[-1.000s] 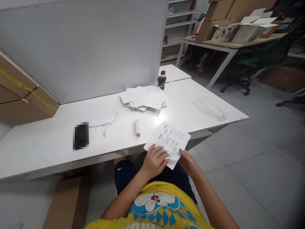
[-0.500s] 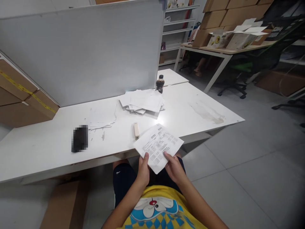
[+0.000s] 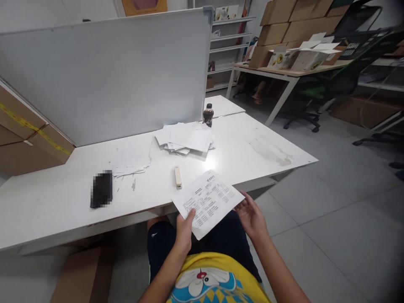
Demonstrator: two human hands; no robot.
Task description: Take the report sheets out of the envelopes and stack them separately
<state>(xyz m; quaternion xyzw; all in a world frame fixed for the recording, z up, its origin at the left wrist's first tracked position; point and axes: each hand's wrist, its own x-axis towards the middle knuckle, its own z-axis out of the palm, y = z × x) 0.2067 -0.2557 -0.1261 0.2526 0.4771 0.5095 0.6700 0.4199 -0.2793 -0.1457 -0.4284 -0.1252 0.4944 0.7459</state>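
Observation:
A printed sheet of paper (image 3: 208,200) is held above my lap at the table's front edge, tilted, with printed text facing up. My left hand (image 3: 185,229) grips its near left corner, thumb on top and the fingers hidden beneath. At the sheet's right corner, my right hand (image 3: 252,216) is open, palm up, fingers spread beside and partly behind the edge. Just beyond the sheet a cream stapler (image 3: 178,177) lies on the white table (image 3: 151,193). Farther back is a messy pile of papers (image 3: 189,136).
A thinner paper stack (image 3: 129,162) and a blurred dark object (image 3: 101,189) lie to the left. A dark drink bottle (image 3: 208,114) stands by the whiteboard (image 3: 126,75). Cardboard boxes (image 3: 34,147) sit at the far left, and another box (image 3: 82,273) is under the table.
My right hand has let go of the sheet's near edge and moved right, opening at its right corner. My left hand still holds the sheet, now turned slightly.

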